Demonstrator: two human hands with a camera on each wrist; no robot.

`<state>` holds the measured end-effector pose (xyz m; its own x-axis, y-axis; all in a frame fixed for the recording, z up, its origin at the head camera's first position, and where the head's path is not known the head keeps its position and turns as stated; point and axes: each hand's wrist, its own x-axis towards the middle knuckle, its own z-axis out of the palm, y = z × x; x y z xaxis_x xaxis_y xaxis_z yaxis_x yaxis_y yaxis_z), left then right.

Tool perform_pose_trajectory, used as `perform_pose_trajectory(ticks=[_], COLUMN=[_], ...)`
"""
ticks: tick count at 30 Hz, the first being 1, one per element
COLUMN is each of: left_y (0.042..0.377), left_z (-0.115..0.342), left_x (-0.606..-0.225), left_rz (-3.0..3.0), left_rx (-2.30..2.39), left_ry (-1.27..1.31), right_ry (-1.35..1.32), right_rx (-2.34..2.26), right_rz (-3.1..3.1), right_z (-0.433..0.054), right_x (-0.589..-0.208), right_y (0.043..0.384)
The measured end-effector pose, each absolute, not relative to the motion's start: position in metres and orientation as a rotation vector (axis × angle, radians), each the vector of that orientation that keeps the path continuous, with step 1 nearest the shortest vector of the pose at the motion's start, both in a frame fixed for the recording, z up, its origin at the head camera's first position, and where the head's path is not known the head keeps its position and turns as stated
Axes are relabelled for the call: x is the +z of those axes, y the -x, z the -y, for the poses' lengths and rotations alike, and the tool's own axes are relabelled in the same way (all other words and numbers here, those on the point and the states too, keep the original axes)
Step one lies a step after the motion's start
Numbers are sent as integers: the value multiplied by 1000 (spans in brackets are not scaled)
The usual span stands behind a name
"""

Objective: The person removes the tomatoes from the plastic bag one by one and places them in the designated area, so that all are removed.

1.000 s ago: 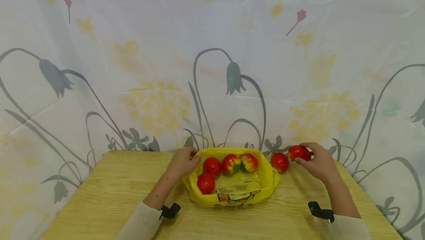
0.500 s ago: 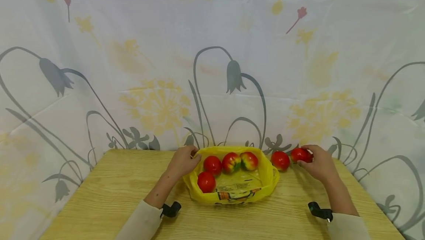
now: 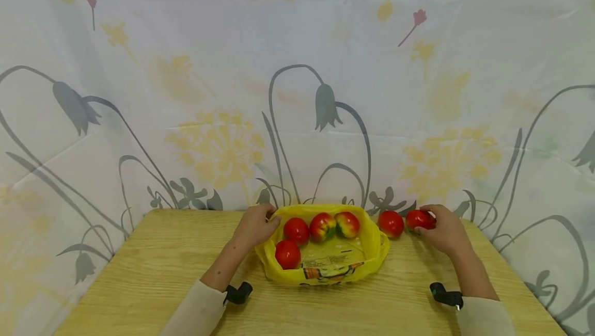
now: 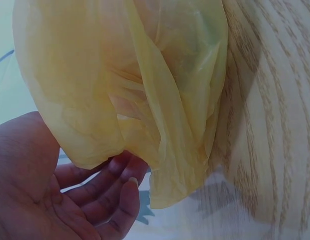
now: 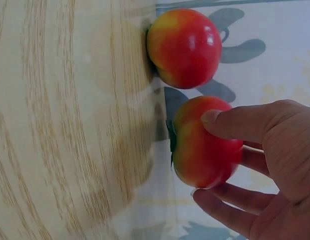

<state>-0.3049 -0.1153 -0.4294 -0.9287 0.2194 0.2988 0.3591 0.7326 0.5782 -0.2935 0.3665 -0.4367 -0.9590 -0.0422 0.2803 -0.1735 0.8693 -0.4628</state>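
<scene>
A yellow plastic bag point(image 3: 325, 276) stands spread open on the table, with several red tomatoes inside, among them one at the front left point(image 3: 287, 254). Two of these show yellow-green patches. My left hand point(image 3: 257, 226) grips the bag's left rim; in the left wrist view its fingers point(image 4: 102, 187) curl at the edge of the plastic. To the right of the bag, my right hand point(image 3: 443, 230) holds a tomato point(image 5: 202, 142) between thumb and fingers, its green leafy end toward the table. Another tomato point(image 3: 391, 224) rests between the bag and that hand.
The wooden table point(image 3: 162, 274) extends in front of and to both sides of the bag. Behind its back edge hangs a pale curtain point(image 3: 297, 31) with a flower print. Each wrist wears a black camera mount, such as the right one point(image 3: 445, 294).
My right hand has come down slightly with its tomato, now level with the tomato beside it. The left hand keeps its place at the bag's rim.
</scene>
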Motion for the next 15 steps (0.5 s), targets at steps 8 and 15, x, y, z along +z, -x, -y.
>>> perform_pose_trajectory(ticks=[8,15], left_y=[308,308], left_z=[114,116], left_x=[-430,-432], left_rz=[2729,2737], left_rx=[-986,-977], left_ry=[466,443], right_ry=[-194,-213], right_rx=[697,708], right_rz=[2805,2825], right_z=[-371,-369], right_x=[-436,-438], right_y=[294,293])
